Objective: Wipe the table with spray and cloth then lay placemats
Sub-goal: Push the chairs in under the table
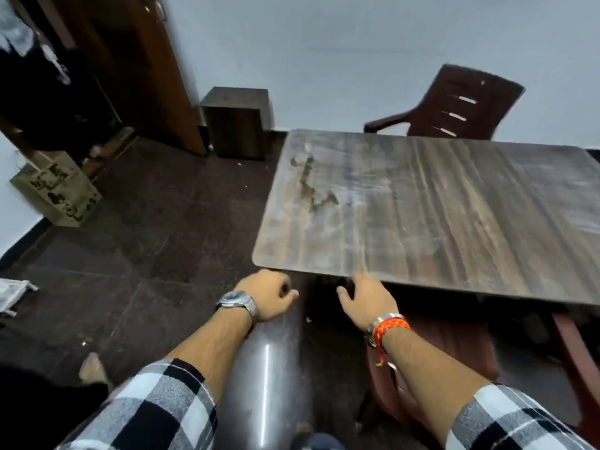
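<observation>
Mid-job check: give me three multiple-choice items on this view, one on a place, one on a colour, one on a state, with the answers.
1. Where is the paper bag? A on a shelf; B on the floor at the left; C hung on a hook.
2. Colour of the chair beyond the table? A dark reddish brown; B white; C blue.
3. The table's top is: A laid with placemats; B covered by a cloth; C smeared, without mats.
Answers: B, it stands on the floor; A, its back and arm show that colour; C, a dark smear lies near the left edge, no mats.
</observation>
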